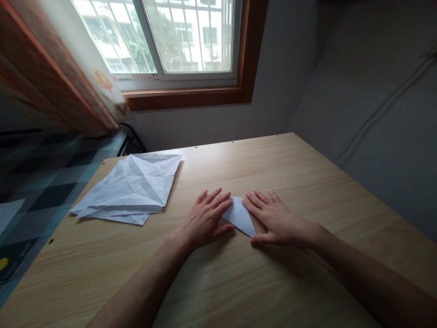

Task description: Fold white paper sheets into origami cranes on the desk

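A small folded piece of white paper lies flat on the wooden table between my two hands. My left hand rests over its left side, fingers stretched out and palm down, covering part of it. On the other side, my right hand lies with fingers spread, its fingertips at the paper's upper right edge and its thumb by the lower right corner. Neither hand grips the paper. The parts under my left fingers are hidden.
Creased white sheets are piled at the table's left rear. The pale wooden table ends near the wall below a window. At left stand a checked cloth surface and an orange curtain. A cable runs along the right wall.
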Action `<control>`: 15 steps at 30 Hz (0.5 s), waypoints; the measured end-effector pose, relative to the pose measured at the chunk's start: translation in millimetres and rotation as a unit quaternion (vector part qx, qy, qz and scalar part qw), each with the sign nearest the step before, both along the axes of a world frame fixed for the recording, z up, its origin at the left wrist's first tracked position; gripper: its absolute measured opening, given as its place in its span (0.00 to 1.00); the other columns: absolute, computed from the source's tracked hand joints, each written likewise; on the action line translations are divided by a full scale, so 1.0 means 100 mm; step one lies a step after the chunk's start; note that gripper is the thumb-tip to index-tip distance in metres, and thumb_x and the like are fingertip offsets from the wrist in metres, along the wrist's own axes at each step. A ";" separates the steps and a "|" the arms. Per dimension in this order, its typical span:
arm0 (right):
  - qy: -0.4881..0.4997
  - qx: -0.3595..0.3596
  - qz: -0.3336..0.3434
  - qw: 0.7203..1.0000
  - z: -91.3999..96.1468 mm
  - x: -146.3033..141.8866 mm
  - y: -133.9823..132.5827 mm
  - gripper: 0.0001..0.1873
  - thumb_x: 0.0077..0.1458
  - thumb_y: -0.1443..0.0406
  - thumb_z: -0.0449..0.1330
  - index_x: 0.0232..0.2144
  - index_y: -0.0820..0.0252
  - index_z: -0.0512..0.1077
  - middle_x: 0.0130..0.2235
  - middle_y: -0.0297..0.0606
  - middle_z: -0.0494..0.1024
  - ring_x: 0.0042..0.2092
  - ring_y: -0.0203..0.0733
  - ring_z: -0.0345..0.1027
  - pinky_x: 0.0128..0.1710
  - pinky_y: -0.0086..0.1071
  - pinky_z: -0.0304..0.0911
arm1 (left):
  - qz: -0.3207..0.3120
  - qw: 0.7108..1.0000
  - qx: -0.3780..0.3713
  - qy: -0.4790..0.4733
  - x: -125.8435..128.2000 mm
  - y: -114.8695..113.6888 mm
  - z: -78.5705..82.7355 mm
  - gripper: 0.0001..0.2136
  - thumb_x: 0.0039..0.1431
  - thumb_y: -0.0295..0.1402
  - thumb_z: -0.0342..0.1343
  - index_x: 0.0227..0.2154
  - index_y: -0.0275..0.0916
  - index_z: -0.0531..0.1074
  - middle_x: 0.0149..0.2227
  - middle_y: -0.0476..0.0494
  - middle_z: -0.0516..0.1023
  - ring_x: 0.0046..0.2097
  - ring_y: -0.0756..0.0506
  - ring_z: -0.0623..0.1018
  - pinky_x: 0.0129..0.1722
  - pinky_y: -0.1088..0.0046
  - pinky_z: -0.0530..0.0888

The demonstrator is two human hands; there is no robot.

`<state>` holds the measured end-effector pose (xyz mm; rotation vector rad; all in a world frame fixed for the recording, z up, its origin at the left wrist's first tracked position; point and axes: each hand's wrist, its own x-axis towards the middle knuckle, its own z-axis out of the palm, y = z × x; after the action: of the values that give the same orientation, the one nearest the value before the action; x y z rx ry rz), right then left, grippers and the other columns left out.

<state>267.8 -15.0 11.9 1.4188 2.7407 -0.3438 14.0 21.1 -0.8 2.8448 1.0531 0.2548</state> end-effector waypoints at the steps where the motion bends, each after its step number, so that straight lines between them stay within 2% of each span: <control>1: 0.003 -0.005 0.003 1.000 0.01 0.03 0.03 0.48 0.52 0.46 0.60 0.67 0.57 0.49 0.69 0.52 0.47 0.69 0.64 0.38 0.63 0.63 0.36 | -0.006 1.000 -0.007 -0.002 0.00 0.00 0.01 0.28 0.61 0.51 0.50 0.59 0.41 0.63 0.64 0.39 0.63 0.65 0.34 0.60 0.62 0.47 0.56; 5: 0.021 0.025 -0.022 0.999 0.01 0.10 0.14 0.31 0.58 0.60 0.55 0.63 0.52 0.58 0.68 0.47 0.53 0.68 0.59 0.42 0.63 0.62 0.37 | -0.003 1.000 -0.001 -0.025 0.01 -0.01 0.03 0.26 0.60 0.49 0.52 0.56 0.39 0.66 0.60 0.37 0.69 0.62 0.34 0.65 0.60 0.49 0.60; 9: 0.070 0.081 -0.038 0.994 -0.08 0.06 0.17 0.25 0.57 0.69 0.52 0.58 0.55 0.66 0.64 0.44 0.63 0.65 0.53 0.52 0.64 0.57 0.41 | 0.016 0.998 0.032 -0.050 0.03 -0.02 0.02 0.19 0.60 0.44 0.54 0.50 0.39 0.70 0.53 0.38 0.73 0.57 0.36 0.69 0.56 0.54 0.64; 12: 0.118 0.109 -0.040 0.986 -0.14 -0.01 0.16 0.21 0.56 0.68 0.54 0.53 0.59 0.70 0.59 0.45 0.69 0.61 0.50 0.58 0.63 0.53 0.44 | 0.028 0.997 0.048 -0.059 0.03 -0.03 0.02 0.15 0.59 0.42 0.55 0.46 0.39 0.72 0.50 0.39 0.75 0.55 0.37 0.70 0.54 0.56 0.66; 15: 0.163 0.121 -0.033 0.979 -0.18 -0.05 0.15 0.19 0.56 0.62 0.58 0.50 0.60 0.71 0.56 0.47 0.73 0.57 0.51 0.63 0.62 0.52 0.49 | 0.029 0.996 0.060 -0.064 0.04 -0.03 0.02 0.14 0.59 0.42 0.56 0.41 0.39 0.72 0.48 0.39 0.75 0.53 0.38 0.71 0.52 0.57 0.67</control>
<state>262.6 -0.5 -6.6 1.6456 3.0918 -0.2732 17.9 17.6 1.4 2.8576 1.1317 0.5144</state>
